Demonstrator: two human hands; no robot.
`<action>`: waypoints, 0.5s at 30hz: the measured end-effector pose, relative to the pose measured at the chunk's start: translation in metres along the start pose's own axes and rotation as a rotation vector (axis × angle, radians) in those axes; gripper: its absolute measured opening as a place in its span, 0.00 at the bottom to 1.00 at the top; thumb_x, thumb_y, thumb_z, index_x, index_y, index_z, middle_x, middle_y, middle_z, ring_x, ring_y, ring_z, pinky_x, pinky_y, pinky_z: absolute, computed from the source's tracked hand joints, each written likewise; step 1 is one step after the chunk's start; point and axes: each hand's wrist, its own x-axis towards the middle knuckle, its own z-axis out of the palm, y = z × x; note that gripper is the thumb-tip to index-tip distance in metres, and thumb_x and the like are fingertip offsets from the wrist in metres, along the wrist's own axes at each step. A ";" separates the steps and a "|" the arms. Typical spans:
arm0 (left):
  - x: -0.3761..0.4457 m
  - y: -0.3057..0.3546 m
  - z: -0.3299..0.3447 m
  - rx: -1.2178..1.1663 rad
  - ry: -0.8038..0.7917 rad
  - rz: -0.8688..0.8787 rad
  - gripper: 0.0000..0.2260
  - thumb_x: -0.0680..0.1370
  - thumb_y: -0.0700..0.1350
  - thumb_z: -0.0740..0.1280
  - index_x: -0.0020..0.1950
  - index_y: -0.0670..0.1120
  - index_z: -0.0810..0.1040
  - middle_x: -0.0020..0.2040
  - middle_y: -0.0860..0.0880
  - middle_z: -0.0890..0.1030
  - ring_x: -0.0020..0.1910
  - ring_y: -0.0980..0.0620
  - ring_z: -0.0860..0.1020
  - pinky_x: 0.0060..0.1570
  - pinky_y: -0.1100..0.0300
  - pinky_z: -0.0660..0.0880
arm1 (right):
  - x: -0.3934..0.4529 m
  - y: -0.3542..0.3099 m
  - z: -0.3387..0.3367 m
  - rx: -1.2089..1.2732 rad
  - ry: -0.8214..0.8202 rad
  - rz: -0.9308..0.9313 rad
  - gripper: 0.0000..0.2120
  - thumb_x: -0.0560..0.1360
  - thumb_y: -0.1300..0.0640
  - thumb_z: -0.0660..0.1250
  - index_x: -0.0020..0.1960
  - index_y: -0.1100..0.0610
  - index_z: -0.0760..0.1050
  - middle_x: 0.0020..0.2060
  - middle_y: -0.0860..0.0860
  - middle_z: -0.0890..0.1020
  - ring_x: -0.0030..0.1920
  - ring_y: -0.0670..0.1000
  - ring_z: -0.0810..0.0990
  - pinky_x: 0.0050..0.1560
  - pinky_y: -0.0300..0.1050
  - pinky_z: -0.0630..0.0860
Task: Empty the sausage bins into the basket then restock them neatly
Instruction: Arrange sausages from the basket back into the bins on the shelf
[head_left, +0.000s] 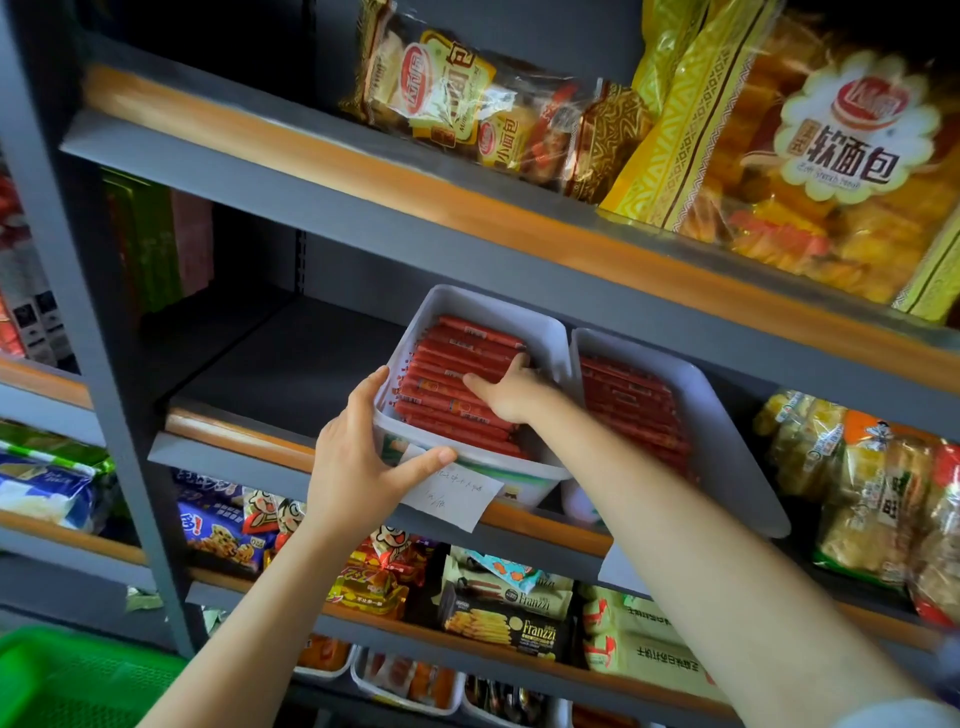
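Look first at the print: below your hands, a dark box (524, 626) reads "Franzzi", and a second Franzzi pack (511, 590) sits just behind it. Up and to the right of your right hand, a big clear bag of bread (810, 171) carries a red logo and large Chinese characters; further left on that top shelf lies a smaller bread pack (441, 96) with the same red logo. The white paper tag (457, 499) under your left thumb has handwriting too faint to read.

Your left hand (358, 457) grips the near left corner of the left sausage bin (452, 306), fingers curled over the rim, thumb pressed along the front wall. The bin is tilted, its front pulled out past the shelf edge (234, 447). Your right hand (501, 389) reaches into that bin with the arm stretched up from the lower right; its fingers dig down among the red sausages (457, 374), thumb spread to the left on top of them. I cannot tell whether the fingers have closed on any.

Just right of your right hand stands the second sausage bin (727, 415), also filled with red sausages (634, 405). The green basket (67, 680) waits far below your left forearm.
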 end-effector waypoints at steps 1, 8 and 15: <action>0.000 0.000 0.000 0.003 0.003 0.002 0.47 0.63 0.74 0.72 0.75 0.59 0.57 0.62 0.55 0.78 0.61 0.51 0.78 0.57 0.44 0.78 | 0.001 -0.002 -0.001 -0.005 -0.060 0.002 0.51 0.74 0.27 0.52 0.79 0.62 0.39 0.77 0.62 0.55 0.73 0.62 0.64 0.72 0.55 0.64; 0.001 0.000 0.001 0.029 0.017 0.016 0.47 0.63 0.75 0.71 0.75 0.58 0.57 0.61 0.55 0.78 0.59 0.51 0.78 0.55 0.43 0.78 | 0.012 0.003 0.003 0.399 0.047 0.057 0.40 0.77 0.33 0.56 0.77 0.61 0.57 0.72 0.59 0.70 0.69 0.60 0.72 0.69 0.53 0.68; 0.001 -0.005 0.002 0.072 0.020 -0.008 0.47 0.63 0.75 0.71 0.75 0.60 0.56 0.58 0.53 0.78 0.54 0.45 0.78 0.52 0.40 0.78 | 0.018 -0.002 0.006 0.387 0.013 0.120 0.46 0.74 0.29 0.55 0.78 0.61 0.53 0.71 0.59 0.69 0.68 0.60 0.72 0.68 0.54 0.69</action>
